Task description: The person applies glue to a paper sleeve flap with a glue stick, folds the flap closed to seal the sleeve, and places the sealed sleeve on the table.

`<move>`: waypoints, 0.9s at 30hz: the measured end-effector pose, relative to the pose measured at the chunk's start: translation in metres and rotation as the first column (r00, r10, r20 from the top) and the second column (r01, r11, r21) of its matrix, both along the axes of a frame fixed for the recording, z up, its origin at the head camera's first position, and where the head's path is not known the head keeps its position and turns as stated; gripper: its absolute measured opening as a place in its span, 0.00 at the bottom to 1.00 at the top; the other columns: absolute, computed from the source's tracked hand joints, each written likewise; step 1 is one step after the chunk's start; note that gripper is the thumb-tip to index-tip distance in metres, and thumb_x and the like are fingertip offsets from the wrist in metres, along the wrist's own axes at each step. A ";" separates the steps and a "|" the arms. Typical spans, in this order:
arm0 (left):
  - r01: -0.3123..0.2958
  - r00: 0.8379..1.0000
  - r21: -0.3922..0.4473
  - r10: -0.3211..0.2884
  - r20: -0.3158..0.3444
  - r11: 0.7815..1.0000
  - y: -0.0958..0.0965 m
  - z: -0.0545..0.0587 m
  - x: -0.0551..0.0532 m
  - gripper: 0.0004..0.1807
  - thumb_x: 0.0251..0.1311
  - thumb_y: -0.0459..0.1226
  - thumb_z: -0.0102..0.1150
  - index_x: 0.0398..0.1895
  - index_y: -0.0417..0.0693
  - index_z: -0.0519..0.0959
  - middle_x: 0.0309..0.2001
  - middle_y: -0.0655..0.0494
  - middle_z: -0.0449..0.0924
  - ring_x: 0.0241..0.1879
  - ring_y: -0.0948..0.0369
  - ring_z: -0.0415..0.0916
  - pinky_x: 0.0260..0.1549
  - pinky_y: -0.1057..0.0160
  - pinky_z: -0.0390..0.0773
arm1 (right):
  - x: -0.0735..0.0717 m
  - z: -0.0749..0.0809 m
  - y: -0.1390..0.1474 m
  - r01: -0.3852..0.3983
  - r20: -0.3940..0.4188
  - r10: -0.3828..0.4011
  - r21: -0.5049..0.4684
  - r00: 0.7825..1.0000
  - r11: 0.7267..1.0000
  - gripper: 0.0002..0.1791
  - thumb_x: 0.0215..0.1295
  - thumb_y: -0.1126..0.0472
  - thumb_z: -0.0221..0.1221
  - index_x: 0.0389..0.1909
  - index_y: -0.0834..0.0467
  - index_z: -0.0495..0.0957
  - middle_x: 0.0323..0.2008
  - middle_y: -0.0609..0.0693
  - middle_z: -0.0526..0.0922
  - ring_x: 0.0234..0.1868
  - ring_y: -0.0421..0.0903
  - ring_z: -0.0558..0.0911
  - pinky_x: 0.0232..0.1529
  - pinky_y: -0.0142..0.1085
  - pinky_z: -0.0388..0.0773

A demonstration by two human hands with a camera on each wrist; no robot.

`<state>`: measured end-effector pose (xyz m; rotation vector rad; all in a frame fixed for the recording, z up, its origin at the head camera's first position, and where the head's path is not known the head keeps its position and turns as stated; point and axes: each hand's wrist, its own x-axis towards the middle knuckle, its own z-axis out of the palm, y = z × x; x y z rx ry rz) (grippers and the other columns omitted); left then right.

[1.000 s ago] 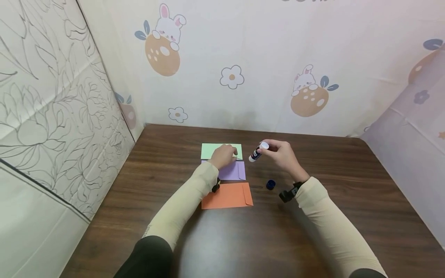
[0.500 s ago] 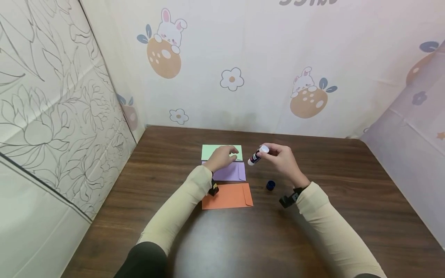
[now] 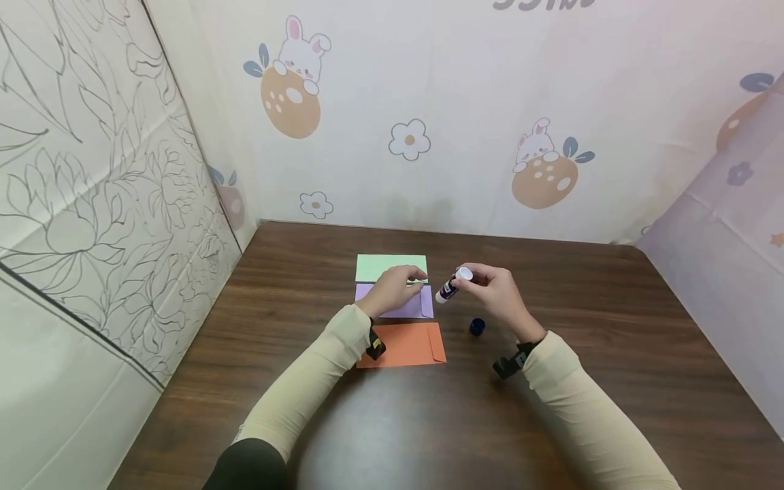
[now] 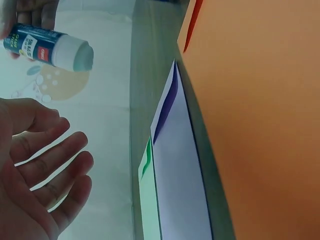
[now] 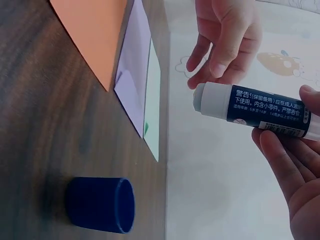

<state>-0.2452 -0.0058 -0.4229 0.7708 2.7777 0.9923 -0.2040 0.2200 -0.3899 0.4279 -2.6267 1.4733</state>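
Note:
My right hand (image 3: 497,295) pinches an uncapped glue stick (image 5: 267,111) by its white base end, its glue tip pointing down and left. Above the purple envelope (image 3: 401,309) hovers my left hand (image 3: 392,291), fingers loosely bent with nothing between them, as the left wrist view (image 4: 45,165) shows. Beyond the purple envelope lies a green envelope (image 3: 380,265), partly behind the left hand in the head view. Nearest to me is an orange envelope (image 3: 407,344). All three have their flaps at the right end. The blue glue cap (image 3: 477,327) stands to the right of them.
The envelopes lie in a column on a dark wood-grain table (image 3: 294,292). A pale printed backdrop (image 3: 465,170) rises behind the table's far edge, with a line-drawn floral panel (image 3: 110,204) on the left. Each wrist wears a small black camera.
My left hand has lifted off the green envelope and drawn back toward me over the purple one. The right hand has brought the glue stick slightly nearer to me.

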 end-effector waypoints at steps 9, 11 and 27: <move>0.023 0.999 0.006 -0.024 0.033 1.000 0.001 -0.005 0.015 0.16 0.67 0.37 0.56 0.56 0.46 0.79 0.54 0.52 0.82 0.56 0.55 0.77 0.57 0.55 0.75 | 0.009 -0.008 -0.002 -0.026 0.029 0.026 0.017 0.999 1.000 0.18 0.61 0.58 0.66 0.48 0.65 0.82 0.40 0.61 0.85 0.33 0.43 0.78 0.34 0.28 0.78; 0.026 0.998 0.016 -0.027 0.050 1.000 0.000 -0.007 0.018 0.16 0.66 0.37 0.56 0.56 0.46 0.79 0.54 0.51 0.82 0.56 0.55 0.77 0.57 0.54 0.75 | 0.010 -0.011 -0.005 -0.038 0.018 0.039 -0.002 0.999 0.999 0.18 0.60 0.59 0.67 0.47 0.66 0.82 0.39 0.61 0.85 0.32 0.39 0.78 0.33 0.28 0.78; 0.167 0.980 0.147 -0.181 0.086 0.975 0.004 -0.017 0.025 0.17 0.63 0.42 0.62 0.52 0.46 0.80 0.45 0.54 0.83 0.46 0.59 0.79 0.44 0.63 0.76 | 0.016 -0.004 -0.009 -0.050 0.003 0.050 -0.005 0.999 0.999 0.17 0.60 0.61 0.67 0.47 0.66 0.82 0.39 0.62 0.85 0.31 0.37 0.78 0.32 0.27 0.78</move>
